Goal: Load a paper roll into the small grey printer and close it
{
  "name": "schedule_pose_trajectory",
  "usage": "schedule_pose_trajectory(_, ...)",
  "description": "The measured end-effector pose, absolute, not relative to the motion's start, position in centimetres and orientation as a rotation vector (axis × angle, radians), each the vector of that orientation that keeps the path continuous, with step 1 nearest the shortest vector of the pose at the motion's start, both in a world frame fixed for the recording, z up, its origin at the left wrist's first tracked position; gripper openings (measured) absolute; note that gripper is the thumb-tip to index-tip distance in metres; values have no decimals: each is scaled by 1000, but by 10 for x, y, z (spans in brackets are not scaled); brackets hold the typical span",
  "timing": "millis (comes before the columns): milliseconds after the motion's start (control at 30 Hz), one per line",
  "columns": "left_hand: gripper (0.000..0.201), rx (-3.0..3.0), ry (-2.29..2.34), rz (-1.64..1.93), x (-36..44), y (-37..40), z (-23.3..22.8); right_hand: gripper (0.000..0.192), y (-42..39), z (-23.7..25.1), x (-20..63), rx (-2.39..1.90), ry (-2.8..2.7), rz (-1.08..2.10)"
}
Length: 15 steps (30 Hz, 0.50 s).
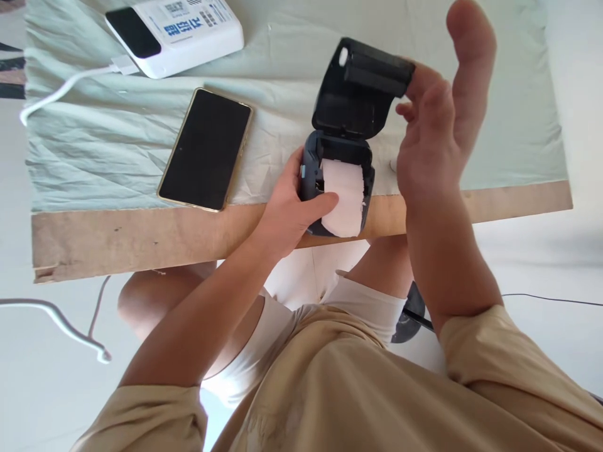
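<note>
My left hand (294,210) is closed around the body of a small black portable receipt printer (309,179) at the table's front edge. Its thumb presses on the white paper roll (343,198) inside, whose edge looks ragged. The printer's hinged lid (351,107) stands raised, with a dark roller along its far end. My right hand (438,125) is beside the lid, its fingers spread apart. One finger touches the lid's upper right corner; part of that finger is hidden behind it.
A smartphone (207,147) with a dark screen lies left of the printer. Further back is a white power bank (188,37) with a white cable (70,81) plugged in. Pale green cloth (282,69) covers the table, leaving a bare wooden front edge (141,235).
</note>
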State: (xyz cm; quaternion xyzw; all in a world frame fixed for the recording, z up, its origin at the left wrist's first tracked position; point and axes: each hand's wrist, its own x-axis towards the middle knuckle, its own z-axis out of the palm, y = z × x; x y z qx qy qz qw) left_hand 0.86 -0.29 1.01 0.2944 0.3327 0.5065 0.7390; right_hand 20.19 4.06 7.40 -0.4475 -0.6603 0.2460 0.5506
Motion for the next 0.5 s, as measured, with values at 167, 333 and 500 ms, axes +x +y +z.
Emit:
schedule_pose_trajectory(167, 69, 648, 757, 1097, 8, -4, 11, 15, 31, 56, 205, -1101, -1650, 588)
schedule_pose_trajectory(333, 60, 578, 705, 1112, 7, -6, 13, 25, 7, 37, 204, -1086, -1670, 940)
schedule_pose_trajectory(500, 47, 648, 726, 1082, 5, -8, 14, 58, 2, 21, 192, -1011, -1358, 1272)
